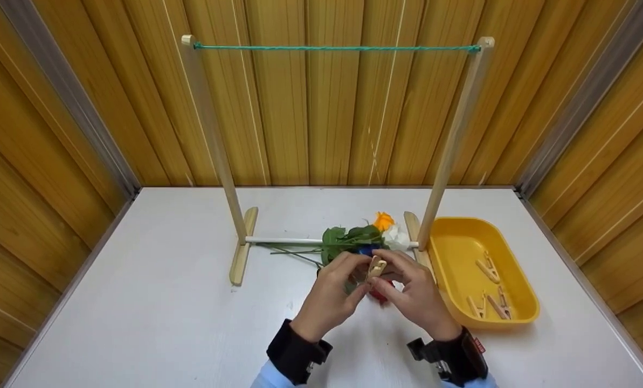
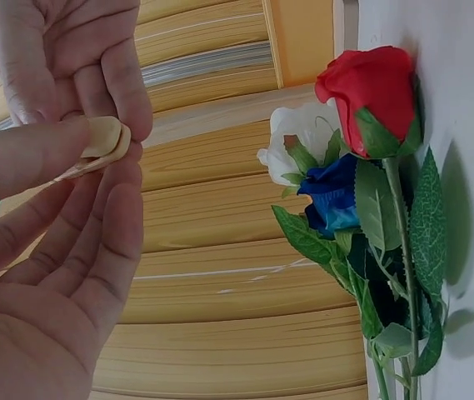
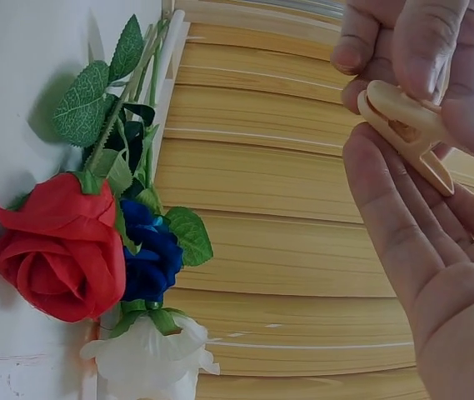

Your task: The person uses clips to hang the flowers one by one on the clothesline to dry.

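The left hand [image 1: 329,293] and right hand [image 1: 419,299] pinch 1 clothespin [image 3: 386,104] between thumbs and fingers. The work looks early: only that 1 is in hand, with 3 spare clothespins [image 1: 488,272] left in the tray [image 1: 445,226] right of the fingers. The red flower [image 3: 57,250], blue flower [image 3: 152,258], white flower [image 1: 396,238] and orange flower [image 1: 384,221] lie below and beyond the fingers, off the string [image 1: 337,48] stretched high above them.
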`<action>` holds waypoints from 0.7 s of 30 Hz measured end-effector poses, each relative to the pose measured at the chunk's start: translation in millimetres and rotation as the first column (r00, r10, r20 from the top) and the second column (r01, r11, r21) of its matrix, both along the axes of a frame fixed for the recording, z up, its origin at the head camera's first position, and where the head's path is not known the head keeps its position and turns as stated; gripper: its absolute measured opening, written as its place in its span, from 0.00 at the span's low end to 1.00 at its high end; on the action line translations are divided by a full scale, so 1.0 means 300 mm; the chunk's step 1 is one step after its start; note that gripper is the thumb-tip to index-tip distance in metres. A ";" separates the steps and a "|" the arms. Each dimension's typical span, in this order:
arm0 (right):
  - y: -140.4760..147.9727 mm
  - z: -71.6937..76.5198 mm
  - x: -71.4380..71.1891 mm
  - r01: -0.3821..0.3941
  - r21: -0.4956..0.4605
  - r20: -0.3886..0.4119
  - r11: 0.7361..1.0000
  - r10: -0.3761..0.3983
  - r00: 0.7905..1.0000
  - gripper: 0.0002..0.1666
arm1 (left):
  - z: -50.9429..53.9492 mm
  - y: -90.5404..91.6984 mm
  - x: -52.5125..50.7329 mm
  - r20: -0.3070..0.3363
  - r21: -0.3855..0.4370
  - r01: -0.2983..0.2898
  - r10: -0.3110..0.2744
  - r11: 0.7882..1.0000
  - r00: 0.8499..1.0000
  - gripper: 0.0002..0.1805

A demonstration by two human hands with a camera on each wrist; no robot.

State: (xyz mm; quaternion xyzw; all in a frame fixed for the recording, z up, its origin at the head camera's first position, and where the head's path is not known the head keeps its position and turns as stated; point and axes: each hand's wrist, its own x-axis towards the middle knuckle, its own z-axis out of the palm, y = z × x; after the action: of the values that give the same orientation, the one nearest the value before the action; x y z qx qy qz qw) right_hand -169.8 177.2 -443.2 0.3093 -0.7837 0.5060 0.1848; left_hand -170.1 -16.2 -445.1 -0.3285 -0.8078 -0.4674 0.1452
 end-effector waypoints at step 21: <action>0.012 0.019 0.003 -0.015 0.041 -0.007 0.999 0.016 1.000 0.30 | -0.011 0.016 -0.002 -0.018 0.012 -0.009 0.010 1.000 1.000 0.21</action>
State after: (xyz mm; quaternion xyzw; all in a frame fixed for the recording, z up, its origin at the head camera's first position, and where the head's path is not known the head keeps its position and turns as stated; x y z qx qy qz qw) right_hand -168.7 180.8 -437.4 0.3211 -0.7907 0.4901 0.1775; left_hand -170.8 -11.4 -448.3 -0.3280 -0.8053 -0.4685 0.1566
